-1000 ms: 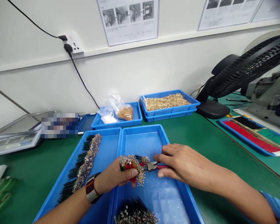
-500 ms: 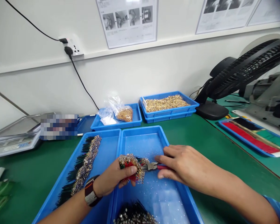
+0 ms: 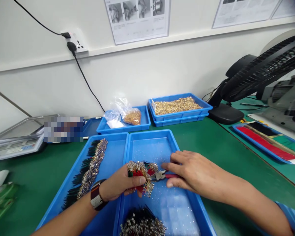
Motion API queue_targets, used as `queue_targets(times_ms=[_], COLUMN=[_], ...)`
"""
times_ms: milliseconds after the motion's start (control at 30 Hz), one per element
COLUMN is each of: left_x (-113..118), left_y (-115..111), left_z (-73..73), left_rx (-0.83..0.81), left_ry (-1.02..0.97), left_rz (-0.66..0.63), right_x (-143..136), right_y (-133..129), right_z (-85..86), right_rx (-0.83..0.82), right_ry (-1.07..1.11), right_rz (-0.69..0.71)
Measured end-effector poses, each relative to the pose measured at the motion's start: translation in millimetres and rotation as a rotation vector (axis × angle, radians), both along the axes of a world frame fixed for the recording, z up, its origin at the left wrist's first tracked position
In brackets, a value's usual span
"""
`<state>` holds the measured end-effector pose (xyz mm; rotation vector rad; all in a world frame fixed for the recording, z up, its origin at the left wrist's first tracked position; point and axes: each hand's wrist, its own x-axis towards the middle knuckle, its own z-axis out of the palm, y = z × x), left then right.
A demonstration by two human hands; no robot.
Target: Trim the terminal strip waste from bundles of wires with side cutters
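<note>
My left hand (image 3: 120, 186) grips a bundle of red and green wires with metal terminals (image 3: 140, 173) over a blue tray (image 3: 147, 144). My right hand (image 3: 194, 172) holds small red-handled pliers (image 3: 159, 176), whose jaws touch the bundle's terminal ends. A watch sits on my left wrist. Another pile of terminated wires (image 3: 141, 226) lies at the near end of that tray. A second blue tray (image 3: 114, 147) to the left holds a row of dark wires with terminals (image 3: 92, 167).
Behind are a blue tray with plastic bags (image 3: 127, 116) and stacked blue trays of gold terminals (image 3: 177, 105). A scale (image 3: 17, 139) stands at left, a black fan (image 3: 255, 75) at right, with a tray of red and green strips (image 3: 265, 142). A power cord hangs from the wall socket.
Only the view has shifted slightly. Both hands stay in place, with the pliers at the bundle.
</note>
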<state>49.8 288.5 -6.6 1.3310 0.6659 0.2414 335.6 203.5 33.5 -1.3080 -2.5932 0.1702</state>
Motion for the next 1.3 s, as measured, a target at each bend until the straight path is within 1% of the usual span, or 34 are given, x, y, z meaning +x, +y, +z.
queue_targets(times_ms=[133,267,333,433,567,767,933,1000,1133,1233,1300], left_x=[3.2,6.3,6.5,6.2,6.8,9.3,8.3,6.8,5.7,8.4,10.3], left_y=[-0.7,-1.5,-1.4,-1.6,-3.3,-7.3,-7.8,-6.6,-4.5,-4.9,-5.8], left_z=[0.5,-1.8,-3.8,-4.8,0.0,9.5,8.0,4.6,-3.2,-5.5,-5.1], left_rx=[0.012,0.051,0.08,0.11,0.137,0.209,0.255,0.268,0.286,0.217,0.188], left_ry=[0.001,0.026,0.037,0.06,0.125,0.27,0.265,0.256,0.25,0.216,0.167], left_rz=[0.003,0.056,0.05,0.036,0.016,0.005,-0.013,0.003,0.085,0.197,0.21], right_x=[2.1,3.4,2.7,1.3,0.2,-2.3,-1.8,-1.0,-1.4,-3.8,-5.0], right_y=[0.1,-2.4,-3.1,-2.6,-0.2,3.2,4.0,3.6,2.7,1.9,0.7], right_z=[-0.7,1.7,2.4,0.3,-6.4,-11.8,-11.6,-10.5,-9.0,-8.3,-7.0], right_rx=[-0.027,-0.024,0.017,0.126,0.229,0.195,0.108,0.083,0.109,0.085,0.049], right_ry=[-0.026,-0.042,-0.029,-0.043,-0.104,-0.13,-0.118,-0.12,-0.124,-0.123,-0.102], right_rz=[-0.005,-0.028,-0.037,-0.054,-0.073,-0.076,-0.056,-0.053,-0.083,-0.075,-0.05])
